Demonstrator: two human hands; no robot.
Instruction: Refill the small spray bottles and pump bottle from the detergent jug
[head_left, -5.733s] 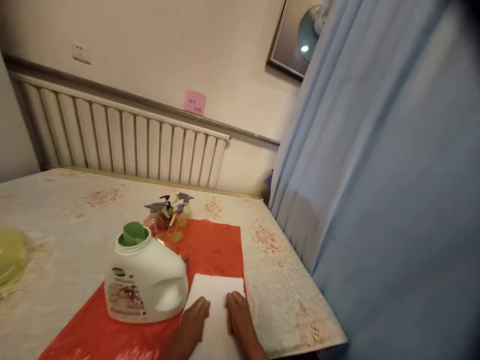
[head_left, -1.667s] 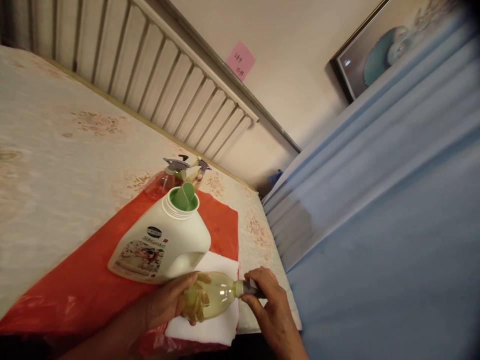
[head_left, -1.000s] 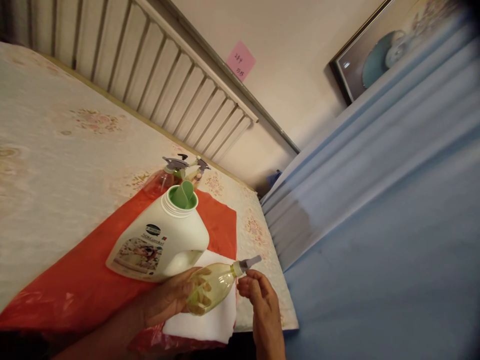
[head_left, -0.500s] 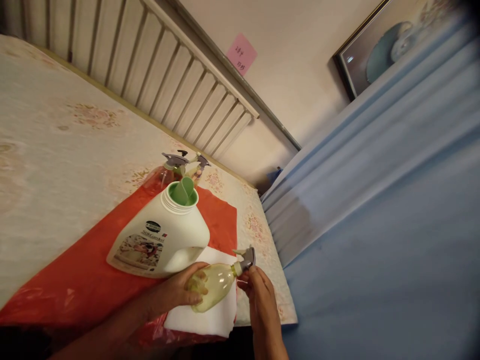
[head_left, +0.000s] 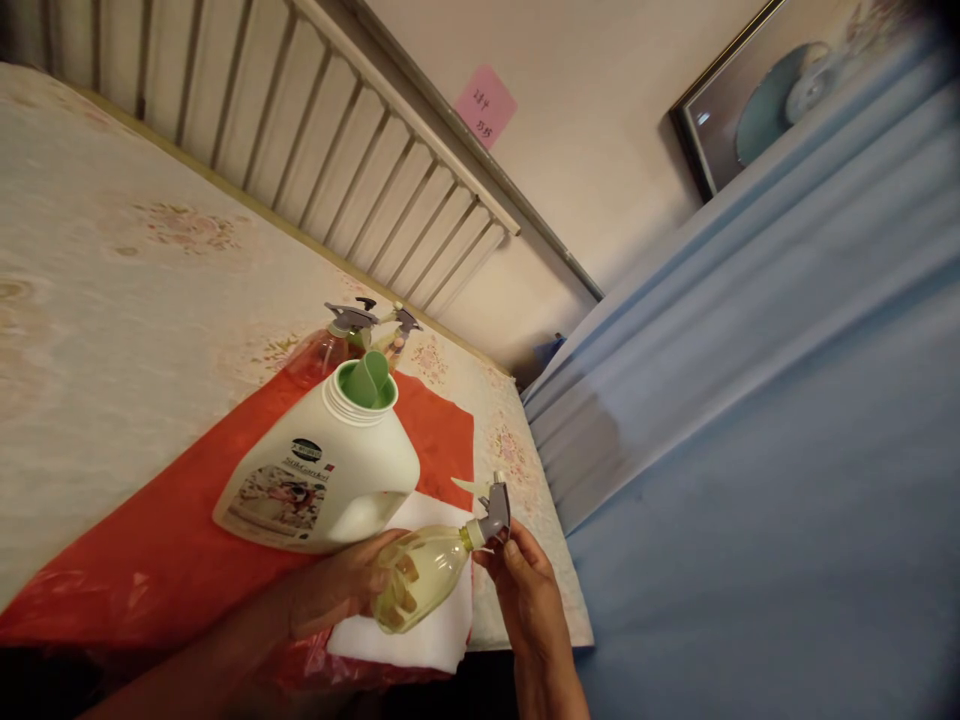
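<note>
A see-through yellowish spray bottle (head_left: 429,570) lies tilted in the grip of my left hand (head_left: 352,585), whose fingers show through its body. Its grey trigger head (head_left: 495,512) sits at the neck, pointing right, and my right hand (head_left: 525,580) has its fingers closed on the lower part of that head. Just behind my left hand stands a large white detergent jug (head_left: 322,470) with an uncapped mouth and a green pouring spout inside. Below the spray bottle is a folded white cloth (head_left: 405,645).
Red plastic sheeting (head_left: 157,530) lies under the jug on a flower-patterned tablecloth (head_left: 97,250). Several more spray bottles (head_left: 330,350) stand behind the jug. A radiator (head_left: 300,110) lines the wall, and a blue curtain (head_left: 750,450) hangs at the right.
The trigger head has turned, its nozzle and lever now standing higher. My right hand has shifted slightly, and my left fingers have moved around the bottle's body.
</note>
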